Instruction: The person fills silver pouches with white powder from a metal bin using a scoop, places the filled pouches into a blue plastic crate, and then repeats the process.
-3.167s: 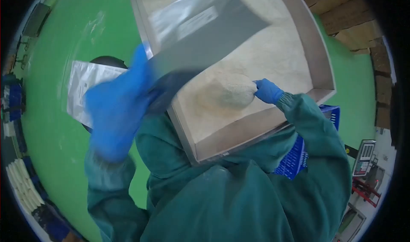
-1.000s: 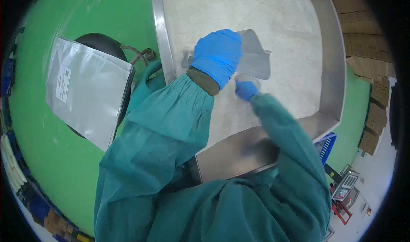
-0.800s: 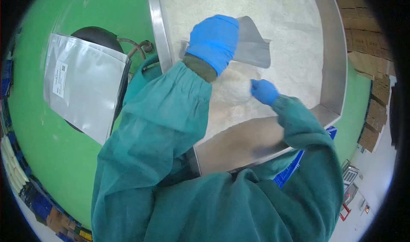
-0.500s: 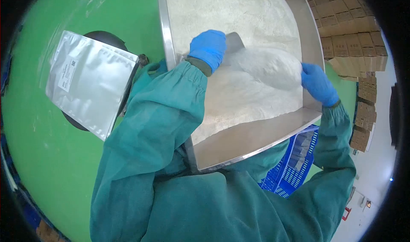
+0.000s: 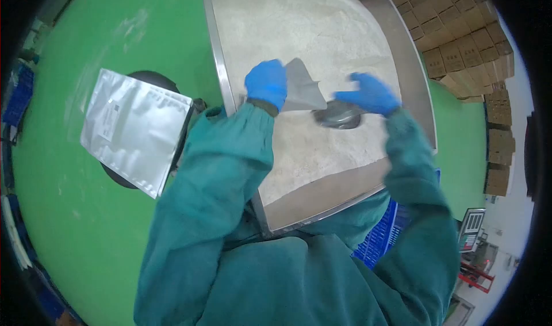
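My left hand (image 5: 266, 84), in a blue glove, is closed round a flat grey scoop (image 5: 303, 87) held over the pale powder (image 5: 313, 24). The powder spreads across a large metal tray (image 5: 417, 90). My right hand (image 5: 372, 94), also blue-gloved, is blurred by motion, with thumb and fingers apart. Its fingertips are right at the upper edge of a dark grey, glossy, rounded object (image 5: 338, 117), whose kind I cannot tell. This object overlaps the powder to the right of the scoop.
Left of the tray, a stack of silver foil bags (image 5: 141, 130) with a label rests on a round dark stool (image 5: 152, 80). A blue plastic crate (image 5: 376, 240) shows below the tray. Cardboard boxes (image 5: 466, 50) are stacked on the right, beyond the green floor (image 5: 63, 171).
My right hand has moved left from the tray's right wall to over the powder. The bulging white shape is gone, and the dark rounded object shows. My left hand keeps the scoop.
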The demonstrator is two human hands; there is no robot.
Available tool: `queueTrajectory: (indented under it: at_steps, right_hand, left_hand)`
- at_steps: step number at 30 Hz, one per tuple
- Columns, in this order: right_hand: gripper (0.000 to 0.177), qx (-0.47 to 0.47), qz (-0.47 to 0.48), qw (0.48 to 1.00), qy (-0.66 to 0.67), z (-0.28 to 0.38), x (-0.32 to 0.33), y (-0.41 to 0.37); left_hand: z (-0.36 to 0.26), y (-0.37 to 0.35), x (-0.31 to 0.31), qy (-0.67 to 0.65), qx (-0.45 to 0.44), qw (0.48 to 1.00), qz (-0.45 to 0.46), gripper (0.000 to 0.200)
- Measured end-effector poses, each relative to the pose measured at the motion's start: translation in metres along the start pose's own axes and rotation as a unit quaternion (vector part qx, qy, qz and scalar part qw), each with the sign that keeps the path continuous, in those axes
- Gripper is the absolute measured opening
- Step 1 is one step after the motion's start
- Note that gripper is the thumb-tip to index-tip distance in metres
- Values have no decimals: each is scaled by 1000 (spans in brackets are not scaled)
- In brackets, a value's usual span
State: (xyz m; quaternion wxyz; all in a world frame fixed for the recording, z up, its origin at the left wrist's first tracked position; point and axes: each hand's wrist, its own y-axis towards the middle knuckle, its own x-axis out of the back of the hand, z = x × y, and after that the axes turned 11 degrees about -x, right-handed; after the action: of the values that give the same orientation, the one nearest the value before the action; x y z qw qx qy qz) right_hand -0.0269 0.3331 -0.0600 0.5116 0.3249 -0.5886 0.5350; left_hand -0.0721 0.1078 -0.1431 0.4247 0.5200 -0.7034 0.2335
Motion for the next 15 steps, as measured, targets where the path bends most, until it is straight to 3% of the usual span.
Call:
queueTrajectory:
  at_steps: [1, 2, 3, 4, 5, 7, 9, 10, 12, 15]
  right_hand:
    - [64, 6, 106, 993, 46, 11, -30, 23]
    - [54, -17, 134, 981, 140, 6, -82, 53]
    - [47, -58, 92, 971, 215, 15, -100, 60]
    - [41, 34, 9, 992, 123, 13, -89, 62]
    - [41, 38, -8, 990, 134, 6, -65, 58]
    - [33, -13, 105, 971, 216, -14, -4, 19]
    - [34, -21, 80, 969, 233, -15, 49, -44]
    - [35, -28, 72, 967, 241, -20, 55, -76]
    - [34, -6, 77, 978, 196, -49, 40, -115]
    - [30, 34, 108, 988, 105, -83, 18, -169]
  left_hand:
    - [-6, -12, -7, 13, -10, 1000, -11, 18]
    - [-11, -28, -28, 101, -8, 995, 5, 17]
    - [-5, -25, -16, 152, -10, 988, 6, 17]
    - [1, -22, -3, 203, -11, 979, 7, 17]
    - [27, -1, 44, 168, -155, 959, 169, 18]
    - [6, 3, 99, 134, -298, 884, 333, 20]
    - [-46, -34, 129, 147, -124, 953, 236, 28]
    - [-60, -60, 128, 145, -130, 951, 242, 28]
    - [-83, -111, 126, 137, -187, 967, 106, 32]
    - [-107, -193, 90, 112, -218, 959, 145, 38]
